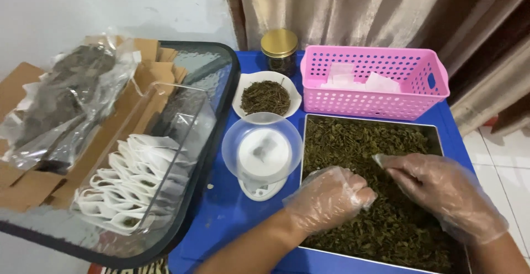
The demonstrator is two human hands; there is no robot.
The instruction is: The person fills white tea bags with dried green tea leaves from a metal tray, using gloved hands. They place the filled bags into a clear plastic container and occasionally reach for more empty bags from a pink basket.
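A metal tray (302,141) full of dried green tea leaves (353,141) lies on the blue table at the lower right. Both my hands wear clear plastic gloves and rest over the leaves. My left hand (328,197) is curled into a loose fist on the leaves at the tray's left side. My right hand (441,188) lies to the right, fingers pointing left, pinching what looks like a small clear piece at its fingertips (380,160). What the left fist holds is hidden.
A small white scale with a clear bowl (262,150) stands left of the tray. Behind it are a white dish of leaves (266,96), a gold-lidded jar (279,50) and a pink basket (375,81). At left, a clear box of filled tea bags (132,180) sits on a glass-topped table (187,197).
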